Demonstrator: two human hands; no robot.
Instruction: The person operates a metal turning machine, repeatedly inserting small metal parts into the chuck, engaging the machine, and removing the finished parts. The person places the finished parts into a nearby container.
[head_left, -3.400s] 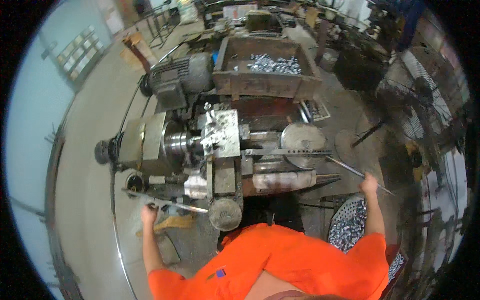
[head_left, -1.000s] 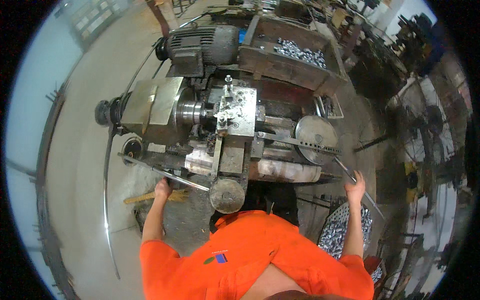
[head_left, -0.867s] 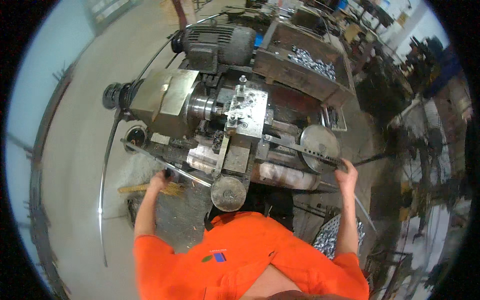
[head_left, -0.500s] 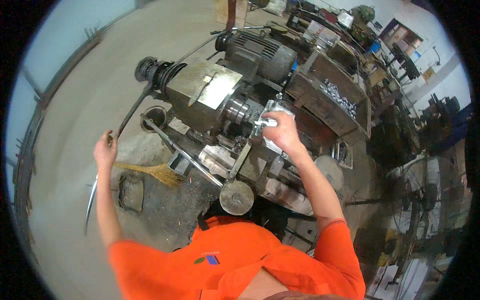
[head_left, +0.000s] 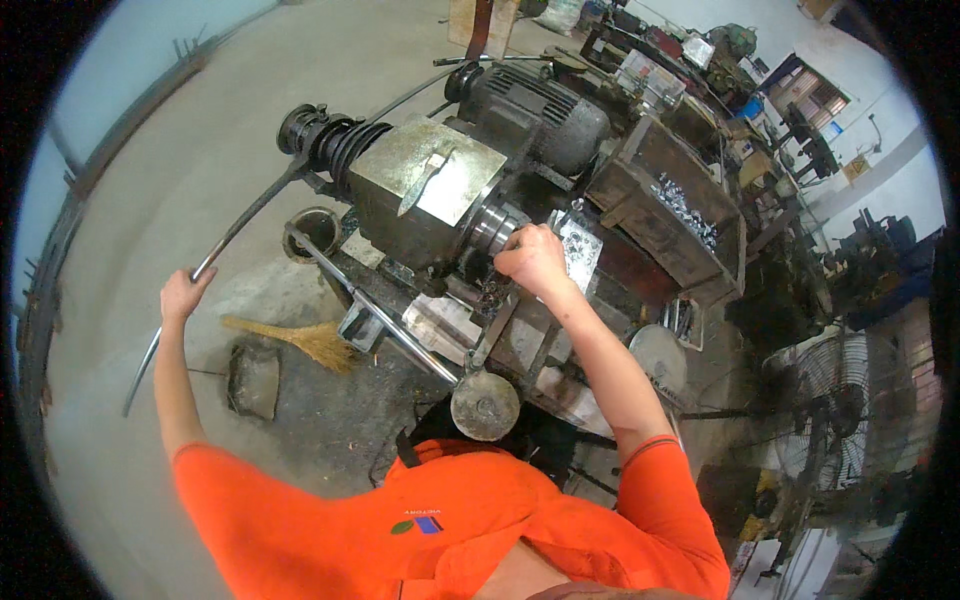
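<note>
My left hand (head_left: 186, 293) is closed round a long metal lever (head_left: 245, 220), which runs up to the ringed collar at the rear end of a lathe's headstock (head_left: 400, 200). My right hand (head_left: 536, 262) is at the mouth of the shiny round chuck (head_left: 492, 229), its fingers pressed together. Whatever lies in those fingers is hidden behind the hand. Just right of it is a metal block (head_left: 580, 250) on the slide, strewn with bright chips. A flat hand tool (head_left: 424, 184) lies on top of the headstock.
Behind the headstock sits a ribbed motor (head_left: 535, 115). A metal bin (head_left: 665, 210) to the right holds many small shiny parts. A second bar (head_left: 370, 310) slopes toward me, near a round disc (head_left: 485, 405). A straw broom (head_left: 310, 343) lies on the floor; a fan (head_left: 825, 400) stands at right.
My right hand has moved left from the slide to the chuck; a shiny metal piece showed at its fingers before. My left hand has swung the lever outward to the left.
</note>
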